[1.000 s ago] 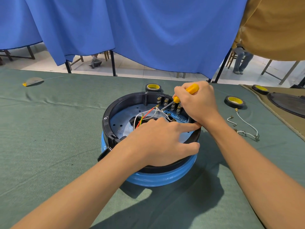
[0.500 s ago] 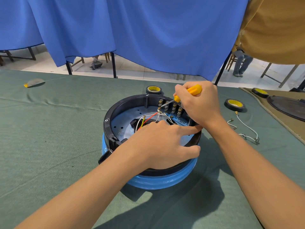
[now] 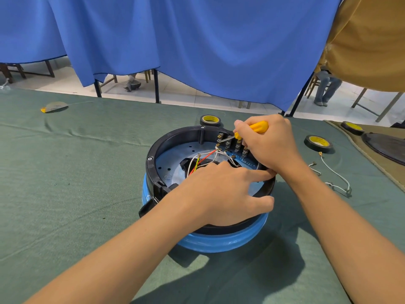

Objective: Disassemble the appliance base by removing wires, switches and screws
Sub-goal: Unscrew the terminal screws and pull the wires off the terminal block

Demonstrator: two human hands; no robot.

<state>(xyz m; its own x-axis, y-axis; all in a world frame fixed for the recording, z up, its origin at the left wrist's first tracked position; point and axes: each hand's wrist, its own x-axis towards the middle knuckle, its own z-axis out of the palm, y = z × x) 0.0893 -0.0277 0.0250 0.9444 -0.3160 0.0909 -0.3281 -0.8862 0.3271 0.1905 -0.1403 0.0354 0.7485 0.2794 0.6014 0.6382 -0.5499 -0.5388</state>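
Note:
A round appliance base (image 3: 175, 137) with a black rim and blue lower shell lies upside down on the green cloth. Inside it, white, red and yellow-green wires (image 3: 200, 160) run to a row of small switches (image 3: 232, 143) at the far wall. My right hand (image 3: 271, 145) grips a yellow-handled screwdriver (image 3: 256, 127), its tip at the leftmost switch. My left hand (image 3: 223, 191) rests on the near right rim, index finger stretched straight across to the right and thumb pressed on the outer wall.
Black tape rolls with yellow cores sit behind the base (image 3: 210, 120) and to its right (image 3: 318, 143). Loose white wires (image 3: 335, 174) lie on the cloth at right. A brown mat with a dark disc (image 3: 385, 148) occupies the far right. Blue curtain hangs behind the table.
The screwdriver tip has shifted slightly left along the switch row. The wires inside have moved a little. My left hand stays on the rim.

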